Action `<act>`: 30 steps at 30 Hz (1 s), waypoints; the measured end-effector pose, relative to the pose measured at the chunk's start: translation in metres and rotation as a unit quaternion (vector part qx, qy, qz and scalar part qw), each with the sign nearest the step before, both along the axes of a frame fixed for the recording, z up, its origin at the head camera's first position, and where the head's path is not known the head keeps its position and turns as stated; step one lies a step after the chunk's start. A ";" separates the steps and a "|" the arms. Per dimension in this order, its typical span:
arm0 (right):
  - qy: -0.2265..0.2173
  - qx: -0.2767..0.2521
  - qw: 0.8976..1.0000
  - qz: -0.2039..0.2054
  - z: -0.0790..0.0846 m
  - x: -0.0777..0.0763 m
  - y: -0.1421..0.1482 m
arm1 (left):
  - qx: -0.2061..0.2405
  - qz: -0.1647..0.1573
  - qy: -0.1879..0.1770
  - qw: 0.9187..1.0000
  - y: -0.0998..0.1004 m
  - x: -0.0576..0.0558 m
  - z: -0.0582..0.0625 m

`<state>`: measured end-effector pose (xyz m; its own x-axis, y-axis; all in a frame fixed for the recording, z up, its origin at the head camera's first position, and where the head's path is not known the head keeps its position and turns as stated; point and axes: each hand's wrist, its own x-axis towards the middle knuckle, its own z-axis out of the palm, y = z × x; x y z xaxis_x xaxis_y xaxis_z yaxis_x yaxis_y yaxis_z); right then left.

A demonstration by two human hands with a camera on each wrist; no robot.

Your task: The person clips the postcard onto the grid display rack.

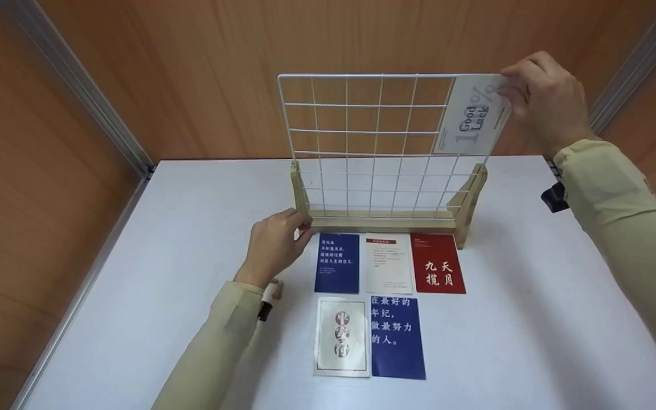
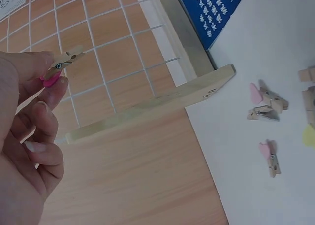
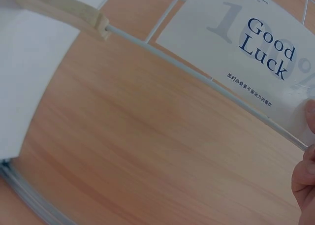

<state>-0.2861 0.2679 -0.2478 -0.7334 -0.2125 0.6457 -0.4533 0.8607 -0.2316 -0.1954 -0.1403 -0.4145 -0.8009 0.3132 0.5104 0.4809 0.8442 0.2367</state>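
My right hand (image 1: 550, 97) pinches the outer edge of a white "Good Luck" card (image 1: 470, 119) at the top right corner of a white wire grid (image 1: 362, 75). In the right wrist view, the card (image 3: 256, 43) lies flat against the wires, with fingertips at its far end. The grid stands upright in a wooden stand (image 1: 385, 225). Near the stand's lower left corner is my left hand (image 1: 271, 242). Between thumb and index finger it holds a small wooden clothespin (image 2: 63, 66) with a pink decoration, seen in the left wrist view; its other fingers are curled.
Before the stand lie a blue card (image 1: 337, 276), a white card (image 1: 389, 267), a red card (image 1: 436, 250), a pale bordered card (image 1: 356, 336) and another blue card (image 1: 397, 359). Several loose clothespins (image 2: 272, 158) lie on the white table (image 1: 203, 193). Wooden panels (image 1: 220, 45) surround it.
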 end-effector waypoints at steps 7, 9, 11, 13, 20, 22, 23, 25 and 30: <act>0.012 -0.006 1.000 0.001 -0.002 -0.001 -0.001 | -0.005 -0.011 0.006 1.000 0.009 -0.007 0.025; 0.015 -0.005 1.000 0.001 -0.001 -0.002 -0.002 | -0.008 -0.014 0.008 1.000 0.011 -0.009 0.032; 0.023 -0.003 1.000 0.004 0.000 -0.003 -0.004 | -0.010 -0.017 0.016 1.000 0.013 -0.011 0.038; 0.028 -0.001 1.000 0.008 0.000 -0.003 -0.005 | -0.011 -0.019 0.022 1.000 0.015 -0.013 0.043; 0.022 -0.003 1.000 0.007 -0.001 -0.002 -0.007 | 0.010 -0.031 0.016 0.999 0.022 -0.019 0.058; 0.022 -0.003 1.000 0.006 -0.001 -0.002 -0.008 | 0.016 -0.035 0.019 0.999 0.024 -0.020 0.063; 0.023 -0.002 1.000 0.006 -0.001 -0.002 -0.008 | 0.019 -0.037 0.021 0.999 0.024 -0.021 0.065; 0.020 -0.002 1.000 0.006 -0.002 -0.001 -0.009 | 0.020 -0.039 0.024 0.999 0.025 -0.022 0.069; 0.018 -0.002 1.000 0.007 -0.002 -0.001 -0.009 | 0.016 -0.047 0.038 0.998 0.028 -0.025 0.075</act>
